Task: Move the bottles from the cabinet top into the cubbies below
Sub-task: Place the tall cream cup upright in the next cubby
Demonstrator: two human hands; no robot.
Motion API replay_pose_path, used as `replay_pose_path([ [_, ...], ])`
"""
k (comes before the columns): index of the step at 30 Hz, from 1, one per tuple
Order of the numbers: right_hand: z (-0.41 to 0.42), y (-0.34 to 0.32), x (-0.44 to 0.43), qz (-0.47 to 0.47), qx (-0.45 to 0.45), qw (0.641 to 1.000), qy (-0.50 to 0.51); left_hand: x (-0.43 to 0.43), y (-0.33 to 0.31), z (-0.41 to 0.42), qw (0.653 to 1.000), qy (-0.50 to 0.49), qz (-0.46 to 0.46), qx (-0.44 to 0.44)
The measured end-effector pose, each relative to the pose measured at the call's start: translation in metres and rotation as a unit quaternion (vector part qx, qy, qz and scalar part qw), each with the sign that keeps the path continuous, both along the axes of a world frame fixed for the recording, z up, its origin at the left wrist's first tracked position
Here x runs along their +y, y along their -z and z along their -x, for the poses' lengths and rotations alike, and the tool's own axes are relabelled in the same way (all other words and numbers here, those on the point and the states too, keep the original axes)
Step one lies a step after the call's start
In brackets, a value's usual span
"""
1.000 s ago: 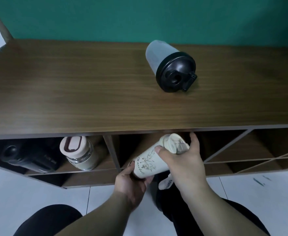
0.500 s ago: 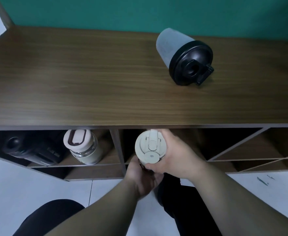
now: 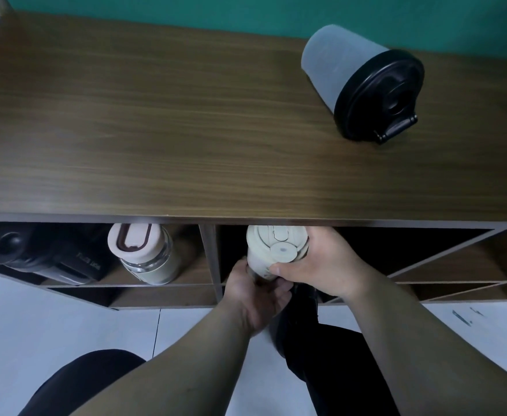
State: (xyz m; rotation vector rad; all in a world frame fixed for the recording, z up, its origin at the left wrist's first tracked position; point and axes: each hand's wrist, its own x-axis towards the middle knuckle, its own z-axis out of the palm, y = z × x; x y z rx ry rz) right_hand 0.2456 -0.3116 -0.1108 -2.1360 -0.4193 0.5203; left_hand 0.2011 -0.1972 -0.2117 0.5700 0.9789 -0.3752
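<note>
A cream bottle (image 3: 271,247) with a flip lid stands upright in the mouth of the middle cubby, just under the cabinet top's front edge. My right hand (image 3: 327,262) wraps its right side near the lid. My left hand (image 3: 255,292) holds its lower part from below. On the wooden cabinet top (image 3: 156,130) at the back right stands a frosted grey shaker bottle (image 3: 363,82) with a black lid. The left cubby holds a black bottle (image 3: 42,256) lying down and a cream-lidded glass bottle (image 3: 147,253).
A vertical divider (image 3: 210,256) separates the left and middle cubbies. To the right are cubbies with slanted wooden partitions (image 3: 444,253). A green wall runs behind the cabinet. White floor tiles (image 3: 51,325) and my dark-clad legs lie below.
The cream bottle has turned from tilted to upright, lid toward me, and gone deeper under the cabinet top into the middle cubby. The view has shifted closer and left.
</note>
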Motion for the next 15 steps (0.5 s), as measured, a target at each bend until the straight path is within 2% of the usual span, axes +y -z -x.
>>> replay_pose_path([
  [8, -0.0013, 0.0016, 0.0000, -0.002, 0.011, 1.000, 0.007, 0.0049, -0.0010, 0.0003, 0.999, 0.024, -0.021, 0.019],
  [15, -0.0005, 0.0045, 0.0006, 0.003, -0.018, 1.000, 0.008, 0.0075, 0.0001, 0.0008, 0.999, 0.033, -0.033, 0.020],
])
